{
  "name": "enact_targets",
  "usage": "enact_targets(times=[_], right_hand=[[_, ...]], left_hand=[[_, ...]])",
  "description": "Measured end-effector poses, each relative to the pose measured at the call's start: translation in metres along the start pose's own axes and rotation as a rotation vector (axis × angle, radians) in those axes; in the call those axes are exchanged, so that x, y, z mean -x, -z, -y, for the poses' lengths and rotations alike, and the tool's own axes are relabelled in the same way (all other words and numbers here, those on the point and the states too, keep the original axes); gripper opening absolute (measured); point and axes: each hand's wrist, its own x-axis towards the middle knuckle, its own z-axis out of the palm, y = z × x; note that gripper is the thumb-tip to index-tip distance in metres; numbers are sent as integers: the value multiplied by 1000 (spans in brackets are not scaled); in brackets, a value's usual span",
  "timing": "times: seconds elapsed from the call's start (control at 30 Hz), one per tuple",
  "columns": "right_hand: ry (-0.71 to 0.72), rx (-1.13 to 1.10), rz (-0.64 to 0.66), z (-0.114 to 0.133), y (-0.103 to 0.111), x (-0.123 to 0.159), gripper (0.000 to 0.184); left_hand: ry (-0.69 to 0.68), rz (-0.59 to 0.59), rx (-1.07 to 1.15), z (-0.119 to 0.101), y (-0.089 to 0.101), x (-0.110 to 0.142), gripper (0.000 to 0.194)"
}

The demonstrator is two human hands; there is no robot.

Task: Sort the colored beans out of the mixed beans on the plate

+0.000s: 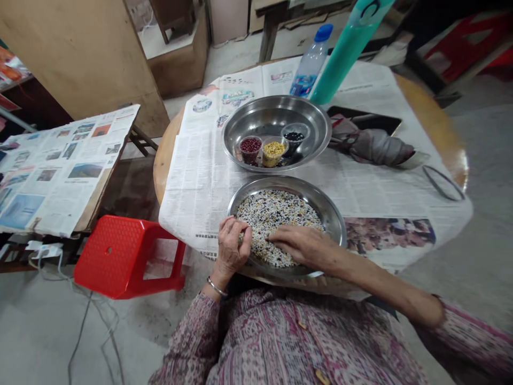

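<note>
A steel basin [339,227] in front of me holds a layer of mixed grains [280,214], white with black, yellow and dark red bits. My left hand [233,243] is at the basin's left rim, fingers curled toward the thumb; what it holds, if anything, is hidden. Over the grains, my right hand [302,245] reaches in from the right, its fingers close together with the tips touching the grains. Whatever lies between those fingertips is too small to make out. Behind stands a second steel basin [276,109] with cups of red beans [250,147], yellow beans [274,148] and black beans [294,137].
Newspaper [192,187] covers the round table. At the back are a water bottle [312,61] and a tall green bottle [344,53]. A folded grey umbrella [368,141] lies right of the rear basin. On the floor at left stands a red stool [116,256].
</note>
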Motion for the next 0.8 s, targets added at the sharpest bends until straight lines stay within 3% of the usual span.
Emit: enact_targets(times=[0.17, 0.33, 0.47, 0.6, 0.7, 0.8], right_hand=[[-161, 67, -255, -36, 15, -29, 30], [-249, 145, -321, -44, 21, -41, 31], [-106, 119, -299, -16, 5, -44, 26], [105, 129, -170, 9, -10, -46, 21], [159, 207, -161, 5, -7, -46, 22], [93, 303, -251, -16, 5, -37, 23]], left_hand=[[-10, -12, 0, 0, 0, -1, 16], [-12, -18, -11, -1, 0, -2, 17], [-15, -14, -6, 0, 0, -1, 17], [3, 10, -12, 1, 0, 1, 16], [7, 12, -6, 1, 0, 1, 15], [9, 5, 9, 0, 0, 1, 16]])
